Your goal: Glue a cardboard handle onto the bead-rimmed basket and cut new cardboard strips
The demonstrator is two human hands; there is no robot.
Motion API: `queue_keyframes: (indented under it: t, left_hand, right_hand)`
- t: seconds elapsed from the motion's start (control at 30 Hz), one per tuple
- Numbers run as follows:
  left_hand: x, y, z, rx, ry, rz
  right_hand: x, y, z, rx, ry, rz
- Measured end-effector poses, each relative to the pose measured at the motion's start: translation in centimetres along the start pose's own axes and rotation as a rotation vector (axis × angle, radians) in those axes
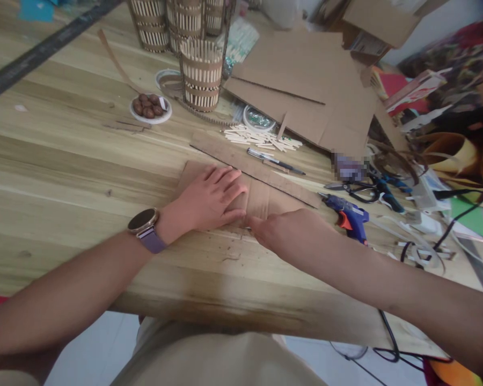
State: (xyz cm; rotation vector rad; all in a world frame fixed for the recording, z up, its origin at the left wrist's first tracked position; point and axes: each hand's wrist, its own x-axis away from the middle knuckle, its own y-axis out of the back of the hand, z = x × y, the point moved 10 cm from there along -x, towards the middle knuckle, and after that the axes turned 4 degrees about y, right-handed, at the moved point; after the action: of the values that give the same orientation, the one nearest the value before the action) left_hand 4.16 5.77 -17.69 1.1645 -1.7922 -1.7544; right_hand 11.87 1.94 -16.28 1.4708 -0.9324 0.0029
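My left hand [213, 197], with a watch on the wrist, lies flat with fingers stretched out on a small brown cardboard piece [261, 199] on the wooden table [64, 171]. My right hand [290, 231] rests at the near edge of the same piece, fingers curled and pinched toward its edge; whether anything is between them is hidden. A long cardboard strip [249, 165] lies just beyond the piece, with a pen-like tool [273, 160] on it.
A blue glue gun [350, 215] lies right of my right hand, scissors [366, 188] beyond it. Wooden sticks [261, 139], stick-built baskets [201, 75], a small dish of brown nuts [149, 107] and large cardboard sheets [306, 91] are farther back. Cables and clutter fill the right side.
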Motion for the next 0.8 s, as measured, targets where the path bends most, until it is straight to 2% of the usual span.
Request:
queue_keyframes:
  t: [0.37, 0.8]
  left_hand:
    - [0.0, -0.08, -0.05, -0.004, -0.004, 0.009]
    - [-0.03, -0.06, -0.04, -0.008, -0.011, 0.014]
  right_hand:
    - [0.0, -0.93, -0.29, -0.02, -0.011, 0.06]
    - [0.49, -0.57, -0.23, 0.008, -0.022, 0.069]
